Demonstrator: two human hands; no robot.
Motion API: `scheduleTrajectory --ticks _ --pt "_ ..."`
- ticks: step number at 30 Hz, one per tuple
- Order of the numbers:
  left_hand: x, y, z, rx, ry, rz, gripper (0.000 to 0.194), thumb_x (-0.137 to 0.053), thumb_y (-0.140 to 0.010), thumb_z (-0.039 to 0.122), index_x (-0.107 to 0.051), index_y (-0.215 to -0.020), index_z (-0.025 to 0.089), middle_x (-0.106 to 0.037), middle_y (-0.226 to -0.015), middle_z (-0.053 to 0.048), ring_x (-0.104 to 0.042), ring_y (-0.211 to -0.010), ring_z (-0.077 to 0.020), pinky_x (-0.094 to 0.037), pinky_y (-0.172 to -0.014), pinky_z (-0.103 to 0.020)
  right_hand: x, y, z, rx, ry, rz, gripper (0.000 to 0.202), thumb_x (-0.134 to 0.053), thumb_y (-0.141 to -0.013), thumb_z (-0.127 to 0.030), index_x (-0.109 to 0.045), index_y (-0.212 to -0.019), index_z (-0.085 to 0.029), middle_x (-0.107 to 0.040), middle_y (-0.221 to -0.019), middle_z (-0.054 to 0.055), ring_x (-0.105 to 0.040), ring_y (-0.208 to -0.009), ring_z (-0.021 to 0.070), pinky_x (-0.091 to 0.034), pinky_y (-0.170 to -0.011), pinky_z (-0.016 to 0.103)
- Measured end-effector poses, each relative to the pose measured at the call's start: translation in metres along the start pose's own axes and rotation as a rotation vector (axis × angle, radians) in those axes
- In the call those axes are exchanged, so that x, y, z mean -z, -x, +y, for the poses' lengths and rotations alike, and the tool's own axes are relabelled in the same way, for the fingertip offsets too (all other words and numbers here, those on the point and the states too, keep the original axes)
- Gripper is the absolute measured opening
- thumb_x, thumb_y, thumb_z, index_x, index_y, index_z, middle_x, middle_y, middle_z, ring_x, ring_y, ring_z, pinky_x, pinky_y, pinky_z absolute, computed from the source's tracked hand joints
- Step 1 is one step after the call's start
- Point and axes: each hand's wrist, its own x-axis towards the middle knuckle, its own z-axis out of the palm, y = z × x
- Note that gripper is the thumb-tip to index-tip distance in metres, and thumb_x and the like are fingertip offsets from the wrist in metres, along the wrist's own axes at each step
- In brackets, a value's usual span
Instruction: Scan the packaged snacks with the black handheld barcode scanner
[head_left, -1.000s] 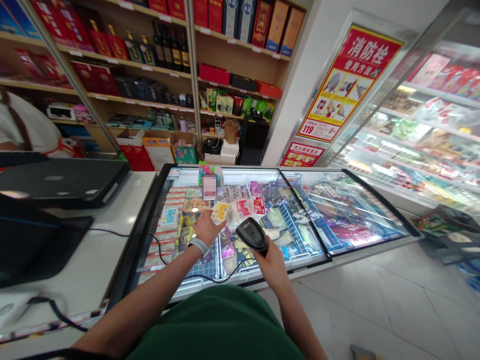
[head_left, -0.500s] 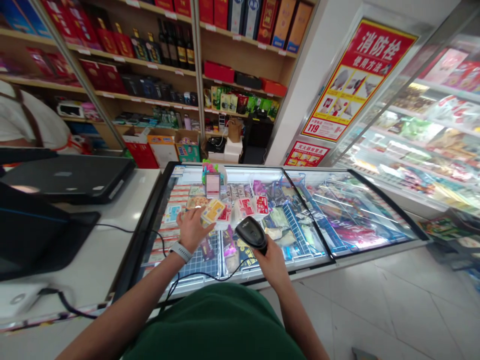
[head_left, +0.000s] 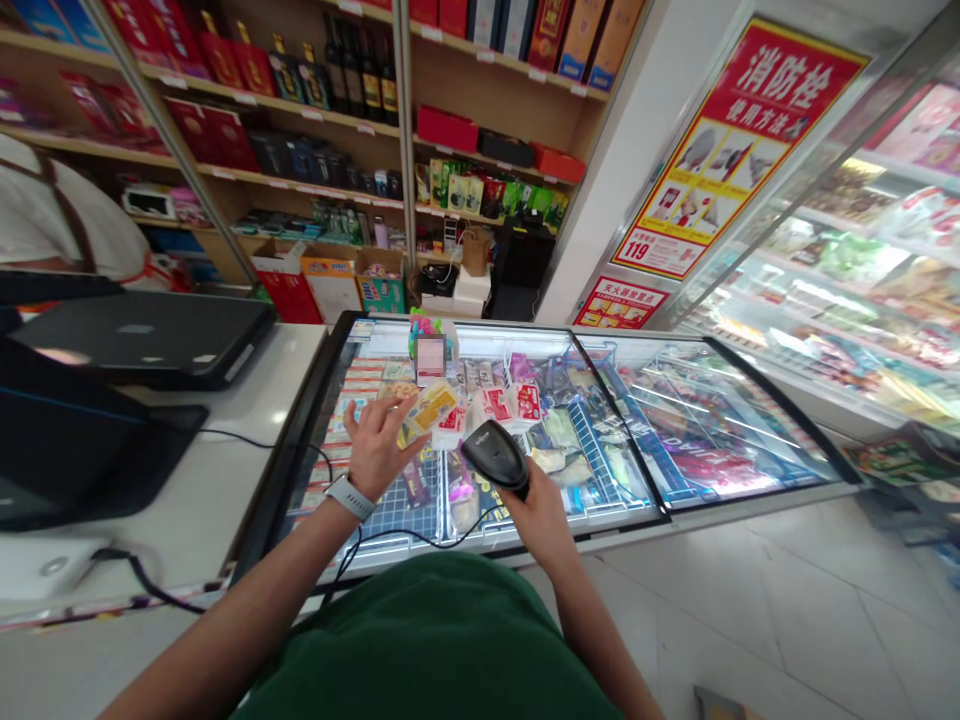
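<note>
My left hand, with a watch on its wrist, holds a yellow packet between thumb and fingers above the freezer's glass top. In my right hand is a black barcode scanner, its head angled toward the packet. Red-and-white packets lie just beyond the scanner. A small card stands behind the yellow packet, beside a colourful ornament. The scanner's black cable runs across the glass to the left.
The glass-topped freezer holds bagged goods in wire baskets. At left a counter bears a black device. Shelves with bottles and boxes stand behind. A person in white is at far left.
My left hand has raised and tilted the yellow packet a little. The scanner has shifted slightly left and up. The whole view has moved slightly.
</note>
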Motion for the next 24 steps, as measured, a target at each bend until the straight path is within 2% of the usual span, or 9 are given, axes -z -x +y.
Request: scheduleTrajectory --ticks 24 --pt "0.0026 -0.0015 0.0019 -0.012 -0.01 0.018 0.054 -0.064 -0.079 0.048 -0.056 -0.127 0.024 -0.062 -0.114 -0.01 -0.057 -0.108 -0.0275 -0.013 -0.111 -0.05 -0.0008 0.0001 0.0063 0.021 0.042 -0.014 0.026 -0.057 -0.078 -0.018 -0.058 -0.104 -0.018 -0.065 -0.09 0.006 -0.06 -0.083 0.0218 -0.044 -0.072 0.03"
